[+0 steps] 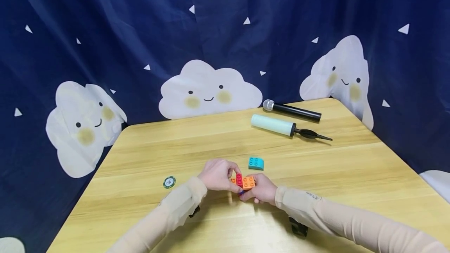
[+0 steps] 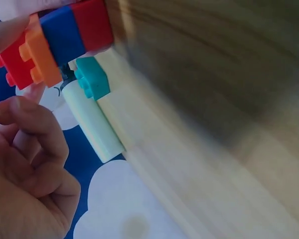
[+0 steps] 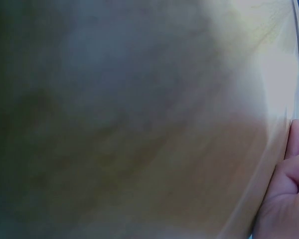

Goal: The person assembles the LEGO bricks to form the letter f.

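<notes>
Both hands meet over a small stack of toy building bricks near the middle of the table. My right hand [image 1: 261,188] grips the stack from the right, around an orange brick [image 1: 249,182]. From the left, my left hand [image 1: 219,174] pinches a small red brick [image 1: 239,179] on top between thumb and index finger. Under the orange layer, the left wrist view shows a blue brick [image 2: 63,34] and a larger red brick [image 2: 93,25]. A teal brick [image 1: 256,163] with a curved side lies just beyond the hands. Only part of the right hand shows in the right wrist view.
On the wooden table [image 1: 140,206], a green-and-white poker chip [image 1: 169,182] lies to the left. A pale hand pump [image 1: 273,124] with a black nozzle and a black microphone [image 1: 295,111] lie at the back right. A blue curtain [image 1: 140,22] hangs behind.
</notes>
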`<state>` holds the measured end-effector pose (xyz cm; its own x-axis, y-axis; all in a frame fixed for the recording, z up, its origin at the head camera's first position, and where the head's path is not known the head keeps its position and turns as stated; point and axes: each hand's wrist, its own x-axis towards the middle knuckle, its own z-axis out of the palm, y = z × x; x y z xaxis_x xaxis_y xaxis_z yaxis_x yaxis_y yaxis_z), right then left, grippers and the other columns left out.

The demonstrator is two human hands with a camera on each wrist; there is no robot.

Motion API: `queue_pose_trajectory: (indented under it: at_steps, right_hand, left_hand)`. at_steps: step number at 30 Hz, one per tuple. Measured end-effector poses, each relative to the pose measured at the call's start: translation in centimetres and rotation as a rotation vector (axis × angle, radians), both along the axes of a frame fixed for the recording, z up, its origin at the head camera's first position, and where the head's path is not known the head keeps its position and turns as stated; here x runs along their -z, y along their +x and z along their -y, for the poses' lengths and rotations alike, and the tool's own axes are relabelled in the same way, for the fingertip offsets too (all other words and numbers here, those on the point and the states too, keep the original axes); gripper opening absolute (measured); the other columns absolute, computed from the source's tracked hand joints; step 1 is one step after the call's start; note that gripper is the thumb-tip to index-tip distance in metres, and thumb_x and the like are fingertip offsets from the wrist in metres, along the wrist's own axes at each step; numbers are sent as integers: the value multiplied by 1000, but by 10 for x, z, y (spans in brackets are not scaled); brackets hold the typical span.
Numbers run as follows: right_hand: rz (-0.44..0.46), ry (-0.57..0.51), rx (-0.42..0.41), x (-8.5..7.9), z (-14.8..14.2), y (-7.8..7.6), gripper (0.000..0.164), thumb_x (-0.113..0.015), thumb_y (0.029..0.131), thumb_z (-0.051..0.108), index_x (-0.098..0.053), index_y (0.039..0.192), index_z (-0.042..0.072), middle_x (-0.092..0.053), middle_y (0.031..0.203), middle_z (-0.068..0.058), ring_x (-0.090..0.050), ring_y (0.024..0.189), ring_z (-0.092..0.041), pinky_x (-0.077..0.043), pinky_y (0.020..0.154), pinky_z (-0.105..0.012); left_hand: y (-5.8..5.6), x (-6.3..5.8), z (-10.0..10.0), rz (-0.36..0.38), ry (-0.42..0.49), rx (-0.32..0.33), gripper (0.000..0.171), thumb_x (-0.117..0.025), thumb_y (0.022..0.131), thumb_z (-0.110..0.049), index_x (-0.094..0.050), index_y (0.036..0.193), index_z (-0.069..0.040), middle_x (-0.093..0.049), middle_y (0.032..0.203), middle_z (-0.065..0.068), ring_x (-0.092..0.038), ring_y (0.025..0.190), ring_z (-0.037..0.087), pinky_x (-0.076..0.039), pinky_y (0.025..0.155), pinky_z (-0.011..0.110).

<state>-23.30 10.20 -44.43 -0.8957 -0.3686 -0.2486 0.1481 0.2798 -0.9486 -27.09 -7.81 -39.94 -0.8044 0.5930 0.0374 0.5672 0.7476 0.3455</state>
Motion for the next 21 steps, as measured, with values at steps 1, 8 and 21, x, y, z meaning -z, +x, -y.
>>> queue_pose_trajectory:
  at_steps: [1, 8, 21]
  right_hand:
    - [0, 1, 1, 0, 0, 0, 28, -76, 72, -2, -64, 97, 2, -65, 72, -1, -43, 41, -5, -33, 40, -17]
    - [7, -3, -3, 0, 0, -2, 28, -76, 71, -3, -64, 97, 1, -66, 71, -1, -43, 41, -5, -33, 40, -17]
    - [15, 19, 5, -1, 0, -3, 30, -77, 70, -2, -65, 98, 1, -64, 72, -2, -44, 40, -5, -34, 39, -17]
  left_hand:
    - [0, 1, 1, 0, 16, -4, 35, -82, 60, -46, -71, 86, -26, -41, 54, -17, -33, 49, 1, -25, 46, 20]
    - [2, 4, 2, 24, 87, -27, 30, -83, 62, -43, -69, 81, -25, -38, 52, -16, -32, 50, 2, -25, 48, 20]
    - [0, 4, 1, 183, 136, -71, 27, -87, 59, -36, -66, 74, -25, -37, 49, -13, -34, 49, 5, -28, 50, 24]
